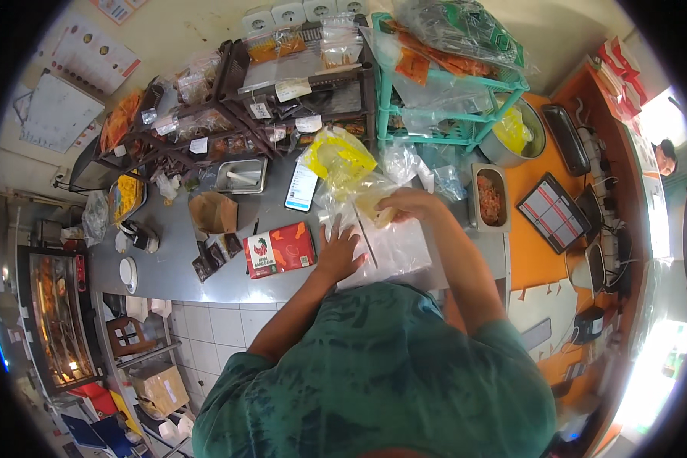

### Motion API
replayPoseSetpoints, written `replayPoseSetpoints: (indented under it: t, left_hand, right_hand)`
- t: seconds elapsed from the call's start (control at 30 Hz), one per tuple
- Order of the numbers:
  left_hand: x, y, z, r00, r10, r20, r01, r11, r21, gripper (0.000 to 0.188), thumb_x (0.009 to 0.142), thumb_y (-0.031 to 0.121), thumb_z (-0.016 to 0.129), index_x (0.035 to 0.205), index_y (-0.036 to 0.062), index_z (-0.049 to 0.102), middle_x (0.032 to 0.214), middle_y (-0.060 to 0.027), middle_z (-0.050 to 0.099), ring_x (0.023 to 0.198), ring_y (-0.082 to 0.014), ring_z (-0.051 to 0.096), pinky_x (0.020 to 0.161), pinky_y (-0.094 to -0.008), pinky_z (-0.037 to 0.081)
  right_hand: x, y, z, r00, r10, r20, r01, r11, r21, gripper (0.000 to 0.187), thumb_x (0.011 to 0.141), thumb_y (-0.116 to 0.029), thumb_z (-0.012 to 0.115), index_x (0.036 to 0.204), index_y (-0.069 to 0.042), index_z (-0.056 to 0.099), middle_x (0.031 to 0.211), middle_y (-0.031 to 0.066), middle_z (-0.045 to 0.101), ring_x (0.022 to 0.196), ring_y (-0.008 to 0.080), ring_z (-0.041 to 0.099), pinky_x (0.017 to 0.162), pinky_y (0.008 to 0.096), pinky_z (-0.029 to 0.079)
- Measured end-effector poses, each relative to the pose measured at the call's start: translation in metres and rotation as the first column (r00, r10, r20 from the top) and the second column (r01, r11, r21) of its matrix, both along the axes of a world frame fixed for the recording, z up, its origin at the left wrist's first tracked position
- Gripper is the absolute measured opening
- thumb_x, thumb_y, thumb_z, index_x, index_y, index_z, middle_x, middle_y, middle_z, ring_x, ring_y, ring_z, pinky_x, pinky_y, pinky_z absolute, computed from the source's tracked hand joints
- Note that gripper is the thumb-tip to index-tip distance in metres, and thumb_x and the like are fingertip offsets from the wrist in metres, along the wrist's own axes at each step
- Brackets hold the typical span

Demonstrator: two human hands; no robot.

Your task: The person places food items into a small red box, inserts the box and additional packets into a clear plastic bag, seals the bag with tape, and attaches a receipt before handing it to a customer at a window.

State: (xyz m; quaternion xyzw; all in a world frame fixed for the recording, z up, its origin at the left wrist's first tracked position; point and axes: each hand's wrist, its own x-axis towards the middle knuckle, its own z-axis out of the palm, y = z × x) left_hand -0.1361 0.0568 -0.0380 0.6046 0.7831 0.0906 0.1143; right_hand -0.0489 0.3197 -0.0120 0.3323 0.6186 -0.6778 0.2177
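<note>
My left hand (340, 249) lies flat with its fingers spread, pressing on a stack of clear plastic bags (404, 252) at the edge of the steel counter. My right hand (408, 204) is closed on a pale yellowish plastic bag (372, 204) just above the stack. What is inside that bag, if anything, I cannot make out. A dark thin strip (366, 238) runs between my two hands. Behind them lies a crumpled yellow plastic bag (336, 156). Left of my left hand sits a red and white printed box (279, 250).
A lit phone (301, 185), a steel tray (241, 175) and an open brown paper box (213, 212) stand on the counter. Brown crates (301, 84) and a green rack (435, 137) line the back. To the right are a container of reddish food (490, 197) and a tablet (553, 213).
</note>
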Motion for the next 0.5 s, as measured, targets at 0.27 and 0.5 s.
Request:
replayPoseSetpoints:
  t: [0.27, 0.5]
  left_hand:
    - [-0.031, 0.018, 0.007, 0.956, 0.106, 0.273, -0.18, 0.948, 0.264, 0.044, 0.077, 0.022, 0.079, 0.114, 0.0034, 0.064, 0.121, -0.0203, 0.063, 0.127, -0.0462, 0.049, 0.103, -0.0528, 0.04]
    - [-0.005, 0.03, 0.017, 0.972, 0.159, 0.172, -0.229, 0.793, 0.564, 0.022, 0.088, 0.027, 0.073, 0.096, 0.007, 0.066, 0.096, -0.0118, 0.067, 0.105, -0.0354, 0.059, 0.091, -0.0498, 0.042]
  right_hand:
    - [0.114, -0.001, 0.069, 0.983, -0.06, -0.174, -0.028, 0.886, -0.462, 0.07, 0.09, -0.034, 0.068, 0.145, -0.001, 0.04, 0.129, 0.014, 0.059, 0.11, 0.0276, 0.064, 0.091, 0.0428, 0.056]
    - [0.217, -0.045, 0.058, 0.945, -0.327, -0.005, 0.323, 0.936, -0.141, 0.078, 0.085, -0.03, 0.07, 0.149, -0.002, 0.036, 0.129, 0.0153, 0.059, 0.109, 0.025, 0.063, 0.094, 0.0344, 0.051]
